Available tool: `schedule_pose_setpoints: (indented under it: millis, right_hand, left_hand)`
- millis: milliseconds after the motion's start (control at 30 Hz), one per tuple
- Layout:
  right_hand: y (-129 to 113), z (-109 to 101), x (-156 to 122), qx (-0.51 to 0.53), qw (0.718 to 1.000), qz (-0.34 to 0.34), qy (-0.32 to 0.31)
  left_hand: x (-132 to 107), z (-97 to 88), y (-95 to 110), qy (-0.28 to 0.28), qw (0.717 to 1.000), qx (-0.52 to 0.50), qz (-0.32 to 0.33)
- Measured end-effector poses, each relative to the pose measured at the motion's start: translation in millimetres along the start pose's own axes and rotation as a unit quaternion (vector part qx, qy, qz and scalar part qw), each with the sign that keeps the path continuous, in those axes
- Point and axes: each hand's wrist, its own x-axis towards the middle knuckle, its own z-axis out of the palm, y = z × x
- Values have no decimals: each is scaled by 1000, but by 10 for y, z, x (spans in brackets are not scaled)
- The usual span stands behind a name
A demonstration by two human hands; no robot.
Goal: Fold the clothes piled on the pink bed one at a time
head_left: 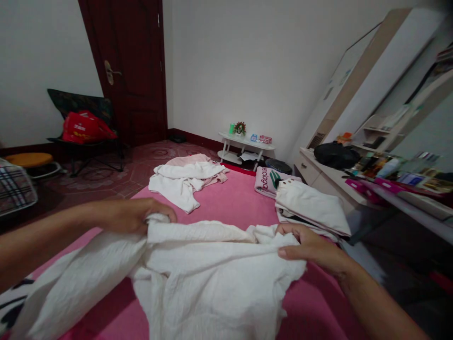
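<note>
A white crinkled-cloth shirt (215, 278) hangs stretched between my two hands over a pink-covered bed (230, 198). Its upper edge is gripped on the left by my left hand (141, 216), fingers closed round the bunched fabric. At the other end, my right hand (306, 245) pinches the cloth between thumb and fingers. One long sleeve-like part trails down to the lower left. The garment's lower end runs out of view.
Loose white and pale pink clothes (187, 177) lie on the bed's far side. Folded white clothing (311, 205) and a printed pink one (265, 182) sit at right. Beyond stand a small white table (244, 139), a cluttered dresser (318, 174) and a chair with a red bag (87, 127).
</note>
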Motion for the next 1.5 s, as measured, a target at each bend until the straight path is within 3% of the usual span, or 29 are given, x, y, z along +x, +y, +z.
schedule_pose_setpoints:
  millis: [33,67,100,167,200,267,367,500,633,733,833,967,1033,1133,1200,1333,1433,1500]
  right_hand:
    - [-54,-99,27,-26,999,2,28]
    - [-106,-193,83,-38,995,-15,86]
    - [-148,-278,157,-39,985,-49,162]
    - [-163,-403,313,-39,941,-133,308]
    - [-124,-430,372,-51,922,-165,347]
    - [51,-402,418,-102,907,-189,362]
    - [458,-188,312,-179,916,-184,309]
    - [849,185,55,-241,916,-181,263]
    - [921,498,-47,-283,922,-180,194]
    - [955,684,14,-315,923,-171,139]
    - [1038,782,127,-382,892,-165,177]
    - [1180,732,235,-444,832,-143,301]
    - [1259,657,251,-438,825,-115,339]
    - [1350,547,246,-393,851,-80,338]
    - [1346,499,225,-344,881,-80,315]
    - [1133,427,96,-208,928,-95,294]
    - [970,321,-66,-125,926,-86,345]
    - [959,238,-162,-151,918,-70,360]
  left_hand:
    - [200,-113,7,-58,997,-24,32]
    - [415,-221,13,-8,999,-10,41]
    - [630,-311,18,88,995,35,36]
    - [996,-400,23,268,958,105,15]
    - [1123,-386,22,334,933,134,11]
    - [1241,-229,10,382,908,171,34]
    - [1123,245,-39,308,926,198,93]
    - [691,898,-77,192,960,184,94]
    - [303,1171,62,115,985,115,63]
    - [171,1163,240,111,987,92,69]
    - [180,1091,300,142,975,143,90]
    - [288,1034,-27,200,956,216,-6]
    - [333,1046,-306,216,952,203,-70]
    - [368,1091,-624,185,965,129,-133]
    - [362,1094,-659,165,972,87,-142]
    - [219,896,-358,171,978,-32,-118]
    - [7,632,-157,200,959,-154,-131]
    - [-139,514,-176,213,952,-158,-150]
